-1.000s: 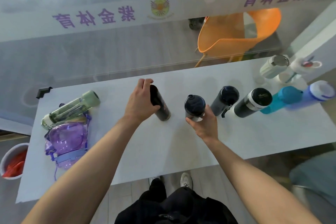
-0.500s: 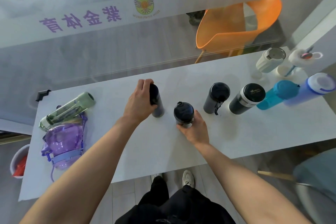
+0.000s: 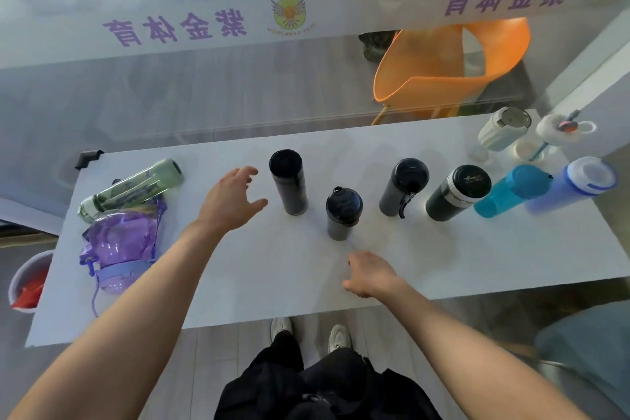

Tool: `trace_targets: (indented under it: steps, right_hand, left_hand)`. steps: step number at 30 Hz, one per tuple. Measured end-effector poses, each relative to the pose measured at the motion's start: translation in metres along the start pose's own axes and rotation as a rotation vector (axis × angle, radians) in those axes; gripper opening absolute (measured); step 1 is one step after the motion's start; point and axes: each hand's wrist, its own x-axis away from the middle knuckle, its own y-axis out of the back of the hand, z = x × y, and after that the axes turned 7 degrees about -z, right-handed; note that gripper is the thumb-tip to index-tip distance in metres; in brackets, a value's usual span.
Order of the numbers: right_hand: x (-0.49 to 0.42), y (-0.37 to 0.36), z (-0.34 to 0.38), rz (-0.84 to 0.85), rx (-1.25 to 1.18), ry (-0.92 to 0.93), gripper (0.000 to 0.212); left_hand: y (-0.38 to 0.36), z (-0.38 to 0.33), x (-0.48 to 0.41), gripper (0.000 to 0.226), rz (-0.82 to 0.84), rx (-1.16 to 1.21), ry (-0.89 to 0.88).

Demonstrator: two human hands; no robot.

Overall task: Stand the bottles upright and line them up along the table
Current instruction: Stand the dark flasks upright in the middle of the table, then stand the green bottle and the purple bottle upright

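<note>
On the white table (image 3: 238,283) several bottles stand upright in a row: a slim black flask (image 3: 289,181), a short dark bottle (image 3: 342,213) set a bit nearer me, a grey bottle with a strap (image 3: 402,186), a black-and-silver flask (image 3: 456,193), a teal bottle (image 3: 511,189) and a blue bottle (image 3: 572,184). A green bottle (image 3: 131,189) and a purple bottle (image 3: 119,245) lie on their sides at the left end. My left hand (image 3: 230,203) hovers open just left of the slim flask. My right hand (image 3: 370,274) is open, below the short bottle, touching nothing.
A white mug-like bottle (image 3: 504,128) and a white lidded cup (image 3: 559,129) stand at the far right corner. A glass partition runs along the table's far edge, with an orange chair (image 3: 450,72) behind it. A bucket (image 3: 25,283) sits on the floor at left.
Both hands have let go of their bottles and pulled back: the left off the slim black flask, the right off the short dark bottle. Both bottles now stand free.
</note>
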Motion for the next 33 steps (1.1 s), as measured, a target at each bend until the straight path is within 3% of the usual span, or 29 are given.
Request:
trace_targets:
  steps: [2,6,12,19,27,31,33]
  right_hand:
    - [-0.005,0.003,0.022,0.034,0.096,0.079,0.038]
    - [-0.021,0.011,0.091,0.008,0.173,0.224,0.056]
    - [-0.046,0.013,0.212,-0.057,0.143,0.391,0.054]
    - [-0.089,0.018,0.359,-0.213,0.066,0.463,0.044]
    - [-0.159,0.038,0.469,-0.420,0.114,0.469,0.053]
    - [-0.188,0.035,0.509,-0.393,0.236,0.537,0.074]
    - [-0.199,0.030,0.515,-0.335,0.305,0.515,0.072]
  left_hand:
    - [0.006,0.027,0.015,0.055,0.063,-0.071,0.046]
    - [0.032,0.078,0.056,0.044,0.112,-0.092,0.186]
    - [0.074,0.174,0.094,0.033,-0.007,-0.088,0.357]
    - [0.115,0.300,0.074,0.025,-0.118,-0.072,0.391]
    - [0.137,0.385,0.005,0.060,0.068,-0.139,0.376]
    - [0.117,0.416,-0.024,0.100,0.178,-0.107,0.321]
    - [0.101,0.428,-0.036,0.108,0.245,-0.126,0.272]
